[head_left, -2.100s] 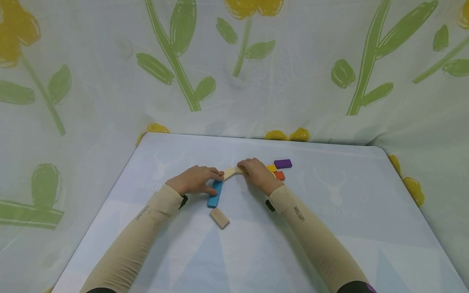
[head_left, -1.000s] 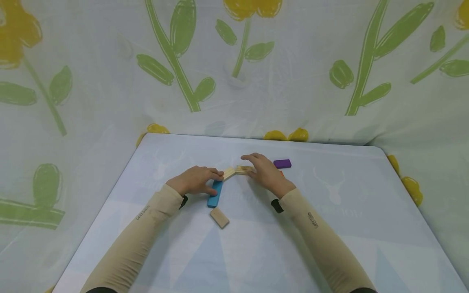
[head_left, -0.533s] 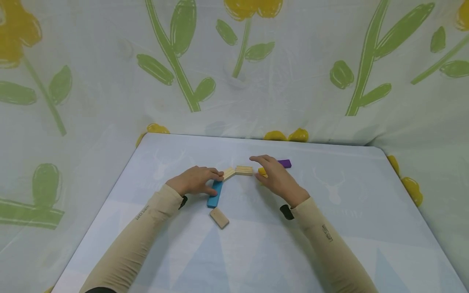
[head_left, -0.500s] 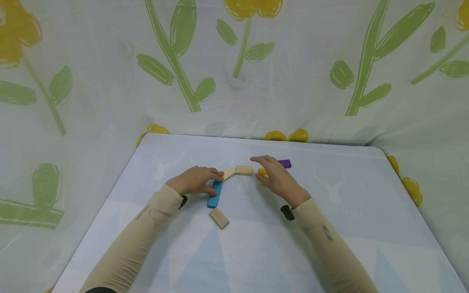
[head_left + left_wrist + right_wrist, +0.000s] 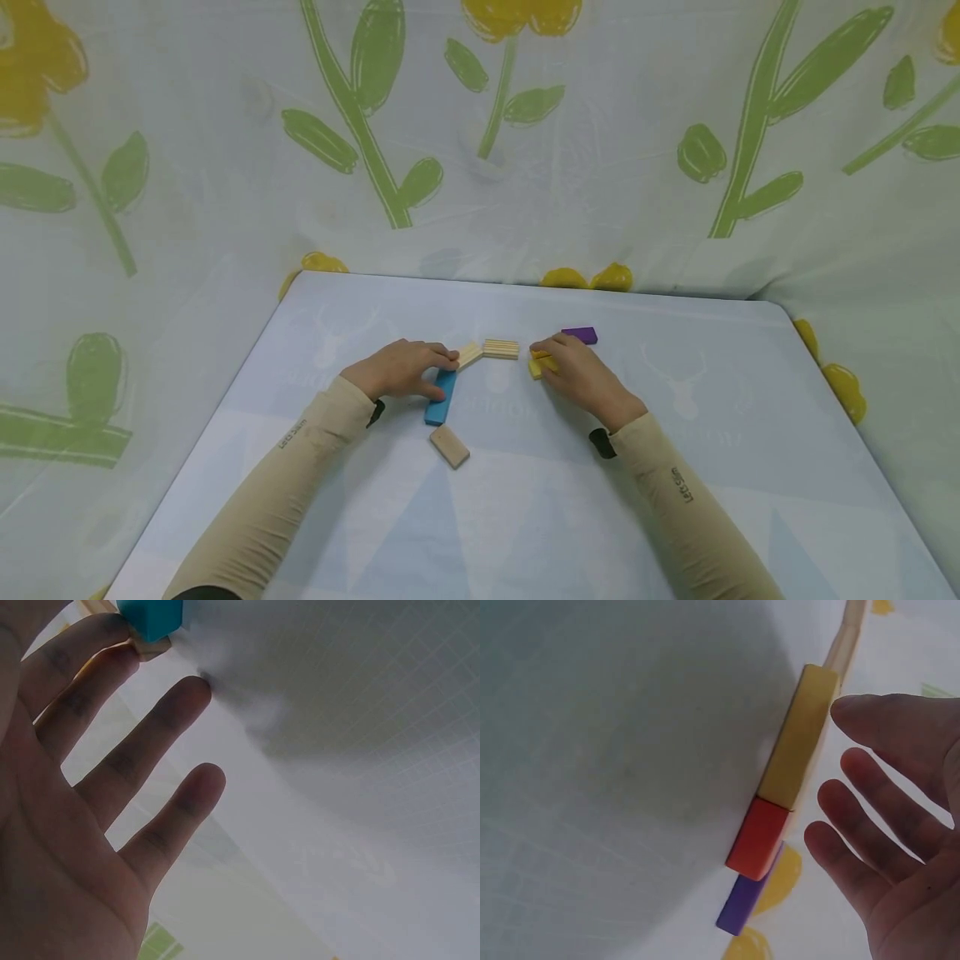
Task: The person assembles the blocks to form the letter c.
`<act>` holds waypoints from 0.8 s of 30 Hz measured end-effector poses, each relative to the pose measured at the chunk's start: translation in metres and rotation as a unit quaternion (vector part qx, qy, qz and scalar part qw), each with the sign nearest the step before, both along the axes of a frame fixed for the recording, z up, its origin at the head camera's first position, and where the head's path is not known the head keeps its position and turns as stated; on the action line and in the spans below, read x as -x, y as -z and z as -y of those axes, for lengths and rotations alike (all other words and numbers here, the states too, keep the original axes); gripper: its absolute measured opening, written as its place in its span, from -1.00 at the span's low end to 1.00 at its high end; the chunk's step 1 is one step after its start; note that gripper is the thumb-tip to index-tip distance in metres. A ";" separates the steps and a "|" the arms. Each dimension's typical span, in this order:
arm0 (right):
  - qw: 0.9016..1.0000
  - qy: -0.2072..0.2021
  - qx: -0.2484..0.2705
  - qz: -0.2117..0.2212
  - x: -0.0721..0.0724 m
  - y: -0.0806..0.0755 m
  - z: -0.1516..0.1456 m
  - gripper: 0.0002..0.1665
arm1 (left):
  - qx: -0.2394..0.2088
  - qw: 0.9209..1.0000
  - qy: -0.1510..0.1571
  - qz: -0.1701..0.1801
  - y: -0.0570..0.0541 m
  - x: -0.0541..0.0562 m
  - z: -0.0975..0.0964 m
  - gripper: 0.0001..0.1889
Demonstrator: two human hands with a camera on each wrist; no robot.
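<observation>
My left hand (image 5: 405, 368) holds a flat blue block (image 5: 441, 398), thumb on its side and fingertips at its far end. In the left wrist view, bent fingers reach the blue block (image 5: 154, 615) and a pale wooden one (image 5: 154, 649), while two other fingers extend freely. My right hand (image 5: 585, 379) hovers around two yellow blocks (image 5: 537, 368), fingers loosely bent. The right wrist view puts its thumb tip (image 5: 847, 716) right at the top edge of a yellow block (image 5: 799, 742). Behind that lies a red-orange block (image 5: 759, 838).
Two pale wooden blocks (image 5: 500, 348) continue from the blue one in a bent line. Another plain wooden block (image 5: 449, 447) lies nearer. A purple block (image 5: 581, 335) sits beyond my right hand. The white table (image 5: 675, 367) ends at a flower-printed curtain (image 5: 585, 167).
My right hand has let go of the ridged wooden block, moved right to the yellow blocks, and brought its thumb and fingers closer together. The left hand has stayed put.
</observation>
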State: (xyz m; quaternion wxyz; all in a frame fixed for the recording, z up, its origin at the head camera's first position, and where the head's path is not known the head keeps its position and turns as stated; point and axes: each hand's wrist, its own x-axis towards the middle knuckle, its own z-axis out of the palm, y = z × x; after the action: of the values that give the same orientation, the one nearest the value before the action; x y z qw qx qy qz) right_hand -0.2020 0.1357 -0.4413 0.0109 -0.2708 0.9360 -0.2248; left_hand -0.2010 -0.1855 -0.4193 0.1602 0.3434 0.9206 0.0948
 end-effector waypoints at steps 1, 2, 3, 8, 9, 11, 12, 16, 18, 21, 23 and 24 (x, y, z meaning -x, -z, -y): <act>1.000 -0.003 -0.001 -0.004 0.000 0.001 -0.001 -0.56 | -0.001 1.000 0.001 0.000 0.000 0.000 0.000 -0.38; 1.000 -0.006 0.000 -0.010 0.000 0.003 -0.002 -0.56 | -0.002 1.000 0.002 -0.001 0.000 0.000 0.000 -0.39; 1.000 -0.008 0.002 -0.015 0.000 0.004 -0.002 -0.57 | -0.003 1.000 0.003 -0.001 -0.001 0.000 0.000 -0.39; 0.999 -0.011 0.001 -0.036 -0.001 0.009 -0.003 -0.61 | -0.006 1.000 0.006 -0.005 -0.001 0.000 0.000 -0.39; 0.999 -0.010 -0.001 -0.038 -0.001 0.010 -0.003 -0.63 | -0.005 1.000 0.005 -0.004 -0.001 0.000 0.000 -0.39; 0.999 -0.011 -0.009 -0.041 -0.001 0.010 -0.003 -0.66 | -0.004 1.000 0.004 -0.005 -0.001 0.000 0.000 -0.39; 0.999 -0.010 -0.012 -0.041 -0.001 0.010 -0.002 -0.68 | -0.003 1.000 0.003 -0.003 -0.001 0.000 0.000 -0.38; 0.999 -0.009 -0.025 -0.041 -0.001 0.010 -0.001 -0.71 | -0.004 1.000 0.004 0.001 -0.002 0.000 0.000 -0.39; 0.999 -0.006 -0.027 -0.035 -0.002 0.010 -0.001 -0.71 | -0.004 1.000 0.004 0.002 -0.002 0.000 0.000 -0.39; 0.999 -0.004 -0.028 -0.029 -0.003 0.011 0.000 -0.70 | -0.003 1.000 0.003 0.002 -0.001 0.000 0.000 -0.38; 0.999 -0.002 -0.031 -0.033 -0.003 0.011 0.000 -0.70 | -0.002 1.000 0.002 0.001 0.000 0.000 0.000 -0.38; 0.999 -0.003 -0.033 -0.037 -0.004 0.012 0.001 -0.70 | -0.001 1.000 0.002 0.000 0.000 0.000 0.000 -0.38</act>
State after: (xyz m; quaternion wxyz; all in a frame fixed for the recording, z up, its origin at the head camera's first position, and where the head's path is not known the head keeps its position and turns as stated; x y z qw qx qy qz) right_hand -0.1985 0.1351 -0.4532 -0.0141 -0.2808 0.9420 -0.1833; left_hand -0.2015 -0.1859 -0.4192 0.1603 0.3454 0.9197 0.0960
